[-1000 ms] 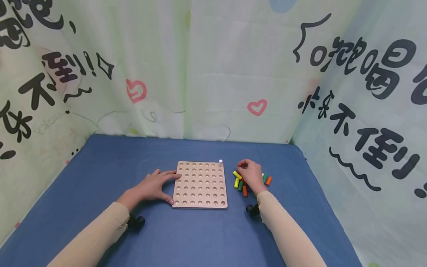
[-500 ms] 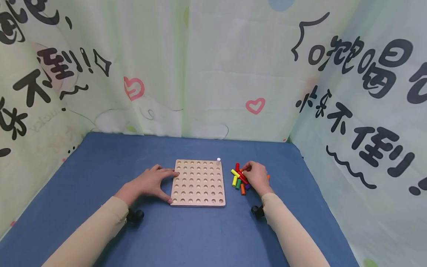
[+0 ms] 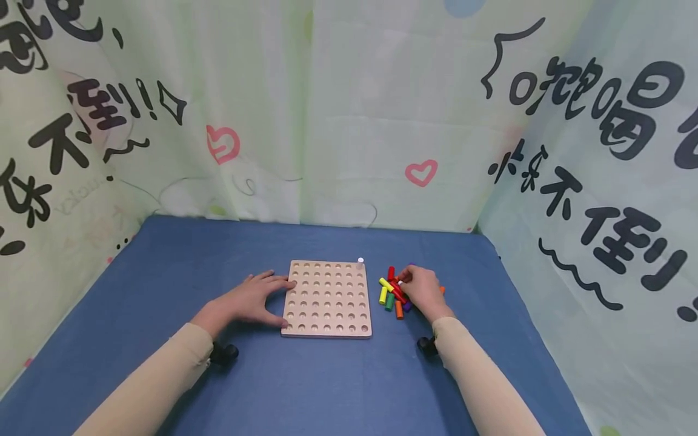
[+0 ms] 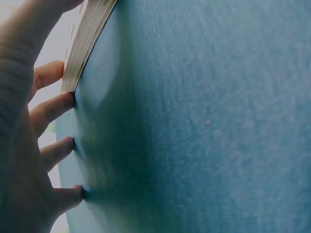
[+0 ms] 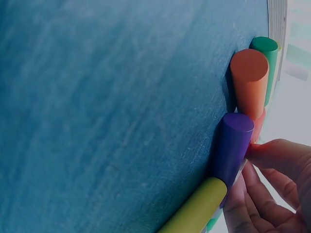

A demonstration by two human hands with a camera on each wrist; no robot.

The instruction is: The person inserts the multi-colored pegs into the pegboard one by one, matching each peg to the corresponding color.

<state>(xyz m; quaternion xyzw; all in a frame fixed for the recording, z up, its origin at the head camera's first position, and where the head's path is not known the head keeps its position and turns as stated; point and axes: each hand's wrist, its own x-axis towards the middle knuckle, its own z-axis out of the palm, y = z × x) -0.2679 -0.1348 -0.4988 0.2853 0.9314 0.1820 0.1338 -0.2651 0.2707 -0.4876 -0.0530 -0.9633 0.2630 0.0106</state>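
Midway between the left and right edges of a blue tabletop (image 3: 327,387), a holed wooden board (image 3: 327,300) is lying against the spread, unclenched fingers of a left hand (image 3: 249,300); nearer the right edge, a right hand (image 3: 427,292) is pinching a white peg (image 5: 242,167) over colored pegs (image 3: 397,292).

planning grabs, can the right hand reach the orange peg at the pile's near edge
Probably yes: nothing covers the orange peg, and the right hand is near, though it seems to pinch a white peg.

two hands (image 3: 248,299), one board (image 3: 320,299), one upright peg (image 3: 360,264), eight-plus loose pegs (image 3: 383,295)
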